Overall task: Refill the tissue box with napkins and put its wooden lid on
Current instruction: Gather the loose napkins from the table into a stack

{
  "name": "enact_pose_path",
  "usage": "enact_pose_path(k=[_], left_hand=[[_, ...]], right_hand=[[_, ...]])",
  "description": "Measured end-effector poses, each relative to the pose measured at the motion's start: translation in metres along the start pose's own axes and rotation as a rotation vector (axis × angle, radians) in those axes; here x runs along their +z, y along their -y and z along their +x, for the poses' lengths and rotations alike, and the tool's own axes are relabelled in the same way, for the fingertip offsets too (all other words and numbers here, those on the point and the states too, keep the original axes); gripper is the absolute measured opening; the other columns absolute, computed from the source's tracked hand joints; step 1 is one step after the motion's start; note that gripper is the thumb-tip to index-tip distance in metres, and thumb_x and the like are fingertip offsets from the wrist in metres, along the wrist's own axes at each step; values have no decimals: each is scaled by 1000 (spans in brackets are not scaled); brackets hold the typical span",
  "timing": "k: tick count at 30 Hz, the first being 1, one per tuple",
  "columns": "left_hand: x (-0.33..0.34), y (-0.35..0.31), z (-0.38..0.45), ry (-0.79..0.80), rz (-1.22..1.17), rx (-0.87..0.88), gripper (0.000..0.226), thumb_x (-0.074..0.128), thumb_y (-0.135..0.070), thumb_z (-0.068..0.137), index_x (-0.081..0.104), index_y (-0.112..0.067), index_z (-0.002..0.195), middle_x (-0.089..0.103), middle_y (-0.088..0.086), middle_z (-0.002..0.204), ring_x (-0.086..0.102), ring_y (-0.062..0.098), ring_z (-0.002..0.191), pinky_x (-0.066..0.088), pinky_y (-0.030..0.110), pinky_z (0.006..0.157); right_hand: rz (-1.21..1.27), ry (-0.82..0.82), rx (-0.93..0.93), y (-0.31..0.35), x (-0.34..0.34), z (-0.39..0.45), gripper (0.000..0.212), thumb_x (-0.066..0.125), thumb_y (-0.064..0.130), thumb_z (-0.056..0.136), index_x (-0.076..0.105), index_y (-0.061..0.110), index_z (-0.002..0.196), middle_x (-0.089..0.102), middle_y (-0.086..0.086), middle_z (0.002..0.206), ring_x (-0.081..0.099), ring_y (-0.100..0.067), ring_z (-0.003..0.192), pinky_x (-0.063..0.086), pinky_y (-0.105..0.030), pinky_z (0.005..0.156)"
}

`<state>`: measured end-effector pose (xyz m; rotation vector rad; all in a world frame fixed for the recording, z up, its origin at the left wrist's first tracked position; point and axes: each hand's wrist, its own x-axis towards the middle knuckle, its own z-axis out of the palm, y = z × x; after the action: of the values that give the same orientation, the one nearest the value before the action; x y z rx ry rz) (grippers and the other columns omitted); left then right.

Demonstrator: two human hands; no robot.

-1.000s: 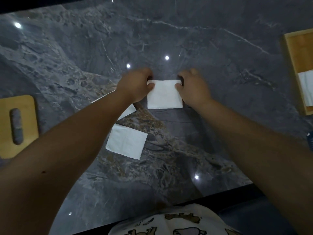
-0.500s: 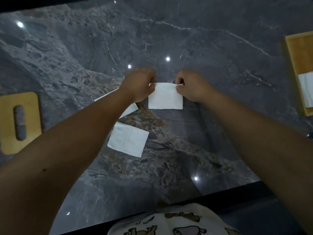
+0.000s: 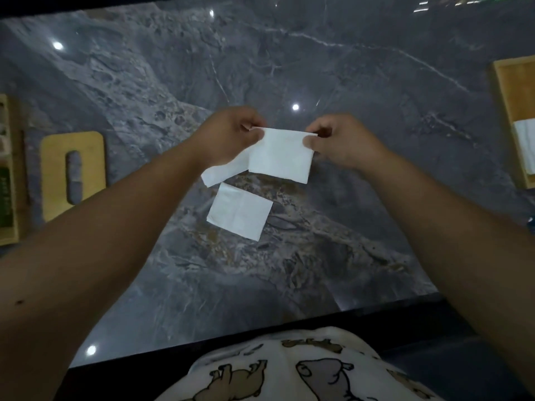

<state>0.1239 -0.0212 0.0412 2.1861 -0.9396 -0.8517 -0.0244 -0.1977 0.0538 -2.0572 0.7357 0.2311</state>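
Left hand [image 3: 228, 134] and right hand [image 3: 341, 140] both pinched shut on the top corners of one white napkin [image 3: 280, 156], lifted clear of the dark marble table [image 3: 347, 68]. Below it, two more napkins flat on the stone: one [image 3: 223, 172] half hidden under the held sheet, the other [image 3: 240, 214] nearer the body. Slotted wooden lid [image 3: 55, 169] far left (lying flat); open tissue box [image 3: 518, 91] at the right edge with white paper inside.

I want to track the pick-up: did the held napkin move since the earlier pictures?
Yes. The held napkin has risen off the table and now overlaps the napkin lying under the left hand.
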Motion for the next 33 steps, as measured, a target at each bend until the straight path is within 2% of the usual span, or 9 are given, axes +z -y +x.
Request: enact_pose_path(k=[2,6,9,14,18,21,24,27,33], left_hand=[[-7,2,-16,6,5,-5,12,60,-23,93,69,-20,100,65,-9,96,59,4,85,40,12,69],[-16,12,-45,62,53,-24,8,64,-22,91,70,-22,96,64,-11,88,58,2,76,39,11,63],[-14,28,-59,118,70,-60,6,66,-23,89,69,-25,94,66,-7,88,60,9,80,41,17,63],[-5,53,-73,196,196,-35,13,61,-23,92,68,-21,102,62,-7,93,57,13,88,38,17,66],[0,60,-74,233,324,28,18,55,-21,95,67,-15,108,66,0,104,56,17,93,36,26,67],[3,64,-70,200,393,64,19,53,-21,95,67,-14,107,69,4,107,60,22,96,34,25,71],[6,68,-64,188,429,72,20,51,-21,96,66,-15,107,68,5,107,60,22,95,36,27,70],[11,71,-57,179,485,73,22,49,-22,97,64,-17,111,66,5,110,59,23,97,38,29,70],[21,75,-54,201,642,164,29,48,-27,97,58,-23,123,59,8,115,59,31,100,44,38,78]], right_hand=[[121,9,24,7,12,-15,8,62,13,90,68,12,94,70,-12,95,63,-19,79,55,-39,79],[197,13,63,8,46,-39,11,61,13,91,69,19,88,70,-4,82,63,-17,72,54,-35,73],[233,5,138,4,77,-52,13,61,13,91,70,21,85,69,-1,74,61,-11,62,53,-29,66],[310,-46,245,-5,122,-66,6,64,14,89,69,18,90,70,-3,76,64,-13,62,55,-31,65],[261,-95,273,-8,138,-64,5,65,16,87,68,16,92,70,-2,78,67,-16,67,59,-40,77],[247,-125,283,-8,142,-61,3,65,17,87,67,19,87,70,0,78,69,-19,72,58,-44,79],[189,-141,274,-5,143,-57,4,64,18,88,67,17,90,70,-2,82,68,-20,76,57,-41,80],[12,-145,246,-5,145,-54,11,62,21,89,68,15,96,70,-3,93,63,-17,81,51,-30,75],[-328,-183,157,-11,153,-58,30,54,28,92,58,14,118,59,-9,119,59,-26,97,45,-32,75]])
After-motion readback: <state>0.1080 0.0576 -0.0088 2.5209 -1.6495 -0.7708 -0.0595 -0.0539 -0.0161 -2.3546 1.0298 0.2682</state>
